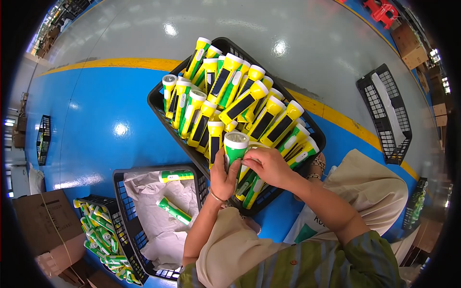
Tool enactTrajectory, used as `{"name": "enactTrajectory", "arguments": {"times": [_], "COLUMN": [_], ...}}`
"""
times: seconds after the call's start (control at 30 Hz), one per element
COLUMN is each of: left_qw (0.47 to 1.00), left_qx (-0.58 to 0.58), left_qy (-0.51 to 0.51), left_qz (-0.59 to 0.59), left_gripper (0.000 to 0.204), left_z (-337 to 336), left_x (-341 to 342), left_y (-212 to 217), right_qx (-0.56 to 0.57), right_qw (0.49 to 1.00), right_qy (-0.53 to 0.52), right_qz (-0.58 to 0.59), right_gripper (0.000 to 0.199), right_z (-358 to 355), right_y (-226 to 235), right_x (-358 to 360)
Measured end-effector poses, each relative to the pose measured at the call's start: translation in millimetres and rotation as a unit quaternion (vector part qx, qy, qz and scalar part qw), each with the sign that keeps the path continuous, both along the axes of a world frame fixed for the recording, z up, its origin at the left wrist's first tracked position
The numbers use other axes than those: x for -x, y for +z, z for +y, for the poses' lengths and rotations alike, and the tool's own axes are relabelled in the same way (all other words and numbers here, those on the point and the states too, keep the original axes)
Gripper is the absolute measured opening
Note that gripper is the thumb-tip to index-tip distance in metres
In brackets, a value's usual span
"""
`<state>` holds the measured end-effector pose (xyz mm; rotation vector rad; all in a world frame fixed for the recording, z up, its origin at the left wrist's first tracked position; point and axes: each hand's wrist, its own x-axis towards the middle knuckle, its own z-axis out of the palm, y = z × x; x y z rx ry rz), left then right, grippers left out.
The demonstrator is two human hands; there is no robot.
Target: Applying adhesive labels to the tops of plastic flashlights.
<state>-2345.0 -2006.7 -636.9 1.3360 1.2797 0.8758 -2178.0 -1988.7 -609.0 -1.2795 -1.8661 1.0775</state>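
And here's the solar flashlight (235, 148) of the moment, white head up, held over the near edge of the big black crate (154, 102). The left hand (223, 176) is wrapped round its green body; the right hand (270, 165) is in close, fingers bunched at the flashlight's side, though whether they pinch it or merely touch, one cannot tell.

Inside the big crate, a heap of yellow-and-green flashlights (240, 106), lenses mostly up. Beside its near-left corner, a paper-lined crate (128, 211) shows just two, one green flashlight (174, 210) and another (176, 176), with plenty of bare paper (149, 211).

The score? One in hand. If the heap is the finished lot, much appears done; if the pair is, much remains. The view doesn't settle it.
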Motion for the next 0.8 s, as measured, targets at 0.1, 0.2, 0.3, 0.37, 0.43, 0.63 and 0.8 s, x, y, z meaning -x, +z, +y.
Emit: {"name": "enactTrajectory", "arguments": {"times": [0.1, 0.2, 0.3, 0.37, 0.43, 0.63, 0.8], "left_qw": [0.998, 0.991, 0.983, 0.978, 0.986, 0.988, 0.899], "left_qx": [-0.030, -0.045, -0.009, 0.026, 0.031, 0.021, -0.019], "left_qy": [0.033, 0.039, 0.023, 0.014, -0.021, 0.095, 0.434], "left_qz": [-0.039, -0.117, -0.183, -0.207, -0.164, -0.120, -0.055], "left_gripper": [0.039, 0.038, 0.040, 0.041, 0.042, 0.035, 0.029], "left_z": [-4, -5, -6, -7, -7, -13, -31], "left_x": [0, -2, -1, 1, 4, 11, 106], "left_y": [-7, -11, -12, -10, -7, -16, -78], "right_qx": [-0.031, -0.040, -0.038, -0.055, -0.015, -0.018, 0.002], "right_qw": [0.994, 0.989, 0.987, 0.978, 0.985, 0.993, 0.956], "right_qy": [-0.031, -0.034, -0.038, -0.046, -0.005, 0.067, 0.238], "right_qz": [-0.096, -0.139, -0.153, -0.196, -0.175, -0.097, -0.170], "right_gripper": [0.010, 0.013, 0.014, 0.015, 0.015, 0.012, 0.008], "right_z": [0, 1, 1, 0, -1, -6, -47], "right_y": [6, 12, 15, 13, 11, 9, 8], "right_x": [1, 1, -2, -4, -7, 7, 43]}}
